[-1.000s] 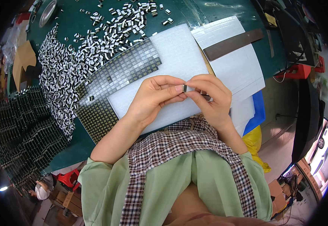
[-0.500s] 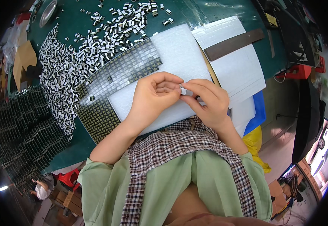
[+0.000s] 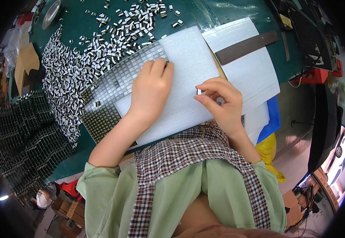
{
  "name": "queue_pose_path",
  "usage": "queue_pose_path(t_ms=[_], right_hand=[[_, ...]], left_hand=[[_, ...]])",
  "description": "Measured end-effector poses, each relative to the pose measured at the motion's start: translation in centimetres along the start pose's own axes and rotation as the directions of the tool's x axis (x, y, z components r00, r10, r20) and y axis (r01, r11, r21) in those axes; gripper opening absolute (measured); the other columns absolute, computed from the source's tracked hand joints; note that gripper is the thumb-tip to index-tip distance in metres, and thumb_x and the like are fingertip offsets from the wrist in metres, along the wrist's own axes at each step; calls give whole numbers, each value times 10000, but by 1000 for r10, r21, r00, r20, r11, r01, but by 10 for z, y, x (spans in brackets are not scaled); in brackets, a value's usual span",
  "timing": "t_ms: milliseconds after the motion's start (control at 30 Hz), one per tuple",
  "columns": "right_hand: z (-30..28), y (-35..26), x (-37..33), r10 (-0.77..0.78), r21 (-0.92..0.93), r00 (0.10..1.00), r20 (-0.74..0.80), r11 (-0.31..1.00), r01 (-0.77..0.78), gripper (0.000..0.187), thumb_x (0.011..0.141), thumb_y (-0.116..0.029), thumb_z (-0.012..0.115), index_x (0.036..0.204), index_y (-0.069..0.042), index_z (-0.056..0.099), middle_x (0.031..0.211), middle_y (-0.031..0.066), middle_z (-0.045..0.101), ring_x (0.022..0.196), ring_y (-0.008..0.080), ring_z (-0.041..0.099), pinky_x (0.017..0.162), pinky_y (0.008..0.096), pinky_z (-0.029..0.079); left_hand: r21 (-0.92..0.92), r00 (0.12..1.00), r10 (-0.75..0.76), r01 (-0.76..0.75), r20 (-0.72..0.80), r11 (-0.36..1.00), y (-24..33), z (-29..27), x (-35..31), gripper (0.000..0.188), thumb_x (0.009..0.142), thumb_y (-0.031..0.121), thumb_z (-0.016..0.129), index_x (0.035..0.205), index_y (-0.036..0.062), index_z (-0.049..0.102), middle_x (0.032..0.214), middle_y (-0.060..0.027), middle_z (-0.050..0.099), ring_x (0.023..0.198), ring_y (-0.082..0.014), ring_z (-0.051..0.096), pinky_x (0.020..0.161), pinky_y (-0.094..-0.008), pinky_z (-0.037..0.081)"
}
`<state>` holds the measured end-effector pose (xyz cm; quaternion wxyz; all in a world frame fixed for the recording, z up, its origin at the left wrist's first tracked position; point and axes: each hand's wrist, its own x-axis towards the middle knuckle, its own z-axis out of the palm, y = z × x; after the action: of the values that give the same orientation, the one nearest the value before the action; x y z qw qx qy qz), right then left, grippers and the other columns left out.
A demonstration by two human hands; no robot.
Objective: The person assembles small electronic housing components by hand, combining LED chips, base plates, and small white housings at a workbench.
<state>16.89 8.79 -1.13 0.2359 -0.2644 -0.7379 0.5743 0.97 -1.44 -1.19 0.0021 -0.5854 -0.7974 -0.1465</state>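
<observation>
Mid-table [image 3: 236, 12], a foam sheet [image 3: 192, 47]; along its left, rows of squares [image 3: 119, 75], partly under the left hand [image 3: 150, 89]. Above the foam's right side, one block [image 3: 198, 91] in the right hand [image 3: 222, 97]. Left of the rows, a heap of blocks [image 3: 63, 75]; behind that, a dish [image 3: 51, 15]. Right of the foam, a bar [image 3: 247, 47] across a board [image 3: 255, 75].

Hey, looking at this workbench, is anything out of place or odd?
Yes, one small dark component at the left looks askew: it appears to sit on top of the tidy grid of components, breaking its even rows. The loose heap beside it is untidy, but damage is too small to tell.
</observation>
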Motion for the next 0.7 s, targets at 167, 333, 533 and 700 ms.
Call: queue_pose_path(t_ms=[167, 333, 533, 700], right_hand=[[1, 1, -2, -2, -25, 1000, -8, 1000, 2, 173, 701, -49, 735, 864, -41, 678, 833, 27, 631, 589, 63, 504, 505, 206, 370], [0, -1, -5, -3, -5, 1000, -28, 1000, 3, 182, 693, -40, 737, 866, -43, 681, 837, 28, 630, 599, 67, 510, 508, 209, 371], [-3, 0, -8, -11, 68, 995, -100, 998, 18, 200, 681, -24, 742, 871, -49, 684, 842, 28, 627, 643, 72, 523, 532, 209, 376], [-2, 5, -9, -103, 177, 990, -101, 977, 120, 224, 681, 12, 729, 893, -47, 687, 855, 40, 606, 675, 79, 525, 560, 213, 401]], left_hand=[[293, 994, 109, -100, -15, 951, 14, 7, 8, 209, 628, 40, 599, 834, 6, 608, 830, -54, 541, 788, -184, 563, 589, -248, 519], [433, 985, 171, -170, 36, 885, 20, 10, 16, 100, 535, 64, 612, 616, 9, 591, 681, -62, 514, 663, -173, 534, 459, -215, 462], [102, 981, 193, -189, -31, 977, -3, -7, 19, 93, 605, 4, 616, 695, -18, 630, 671, -92, 567, 657, -187, 597, 555, -242, 504], [-873, 898, -259, 418, 355, 254, -2, -17, -2, 166, 758, 43, 674, 892, -53, 653, 806, -121, 655, 720, -179, 648, 647, -245, 522]])
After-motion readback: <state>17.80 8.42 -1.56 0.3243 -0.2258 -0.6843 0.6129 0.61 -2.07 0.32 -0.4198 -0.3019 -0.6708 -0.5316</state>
